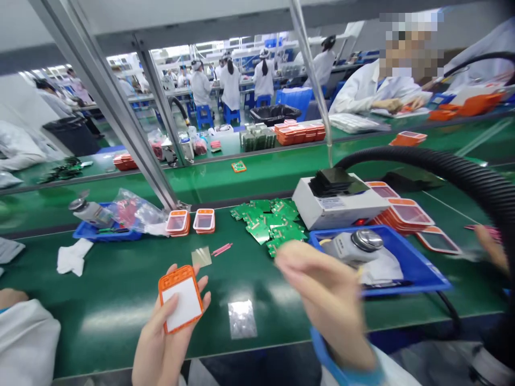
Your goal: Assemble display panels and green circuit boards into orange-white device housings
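In my left hand is an orange plastic casing with a white panel set in it, my thumb lying across the panel. My right hand, smeared by motion, hovers over the table between a pile of green circuit boards and a blue tray. Its fingers look bent close together, but whether they hold anything cannot be made out. On the table between my hands lie a clear plastic sheet, a small translucent square film and pink sticks.
Two stacks of orange-rimmed casings stand near the metal post. A white box carries dark plates. The blue tray holds a metal-topped dispenser bottle. A black hose arches over the right side. Co-workers' sleeves and hands flank me.
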`<state>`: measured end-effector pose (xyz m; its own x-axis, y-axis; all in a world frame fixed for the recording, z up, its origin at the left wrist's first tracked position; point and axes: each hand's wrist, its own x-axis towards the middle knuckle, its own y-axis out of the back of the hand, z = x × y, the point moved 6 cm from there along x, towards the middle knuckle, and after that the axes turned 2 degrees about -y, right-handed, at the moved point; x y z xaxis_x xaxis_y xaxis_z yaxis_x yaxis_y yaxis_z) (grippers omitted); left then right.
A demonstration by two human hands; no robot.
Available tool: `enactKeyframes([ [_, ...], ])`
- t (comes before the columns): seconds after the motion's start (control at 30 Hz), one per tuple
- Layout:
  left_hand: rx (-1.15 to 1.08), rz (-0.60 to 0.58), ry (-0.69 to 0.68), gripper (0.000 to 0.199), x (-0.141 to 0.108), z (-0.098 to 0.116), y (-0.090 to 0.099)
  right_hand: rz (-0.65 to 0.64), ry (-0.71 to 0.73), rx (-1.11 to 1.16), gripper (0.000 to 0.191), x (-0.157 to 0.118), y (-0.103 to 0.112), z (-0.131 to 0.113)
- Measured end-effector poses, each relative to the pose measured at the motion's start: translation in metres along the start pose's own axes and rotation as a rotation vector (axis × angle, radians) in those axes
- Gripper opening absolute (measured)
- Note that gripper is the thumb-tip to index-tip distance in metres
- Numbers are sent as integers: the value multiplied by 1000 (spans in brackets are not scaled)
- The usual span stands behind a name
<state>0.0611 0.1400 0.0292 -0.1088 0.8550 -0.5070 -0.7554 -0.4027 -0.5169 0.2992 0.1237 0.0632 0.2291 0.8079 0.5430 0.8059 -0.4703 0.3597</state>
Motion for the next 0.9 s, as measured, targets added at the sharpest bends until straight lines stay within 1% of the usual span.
enactKeyframes([
  [0.07, -17, -27, -11, 67, 2, 1, 1, -152, -30, -40, 12, 30, -49, 24],
  [0.1, -24, -48, 0, 68, 1, -1, 2, -230, -49, -86, 14, 39, -71, 37],
  [0.17, -33, -106, 41, 69, -1, -7, 2, -282, -54, -136, 17, 47, -103, 59],
  [0.2, -35, -136, 65, 68, -3, -10, 2, -308, -51, -151, 18, 47, -114, 68],
  [0.27, -39, -187, 104, 66, -7, -16, 1, -354, -44, -173, 20, 43, -127, 82],
  [0.37, -35, -198, 141, 66, -10, -21, -3, -396, -41, -181, 22, 39, -132, 91],
  [0.5, -27, -186, 170, 71, -13, -25, -11, -396, -37, -141, 31, 46, -125, 87],
  [0.6, -11, -178, 185, 74, -17, -31, -14, -355, -51, -95, 36, 48, -108, 74],
  [0.7, -11, -213, 186, 71, -24, -40, -20, -293, -88, -41, 30, 37, -78, 49],
  [0.77, -9, -273, 197, 58, -29, -46, -27, -245, -94, 9, 24, 24, -51, 26],
  [0.83, -4, -345, 217, 41, -35, -52, -35, -170, -9, 110, 13, 10, -24, -1],
  [0.9, -15, -409, 237, 31, -40, -57, -42, -175, 112, 128, 15, -3, -7, -24],
])
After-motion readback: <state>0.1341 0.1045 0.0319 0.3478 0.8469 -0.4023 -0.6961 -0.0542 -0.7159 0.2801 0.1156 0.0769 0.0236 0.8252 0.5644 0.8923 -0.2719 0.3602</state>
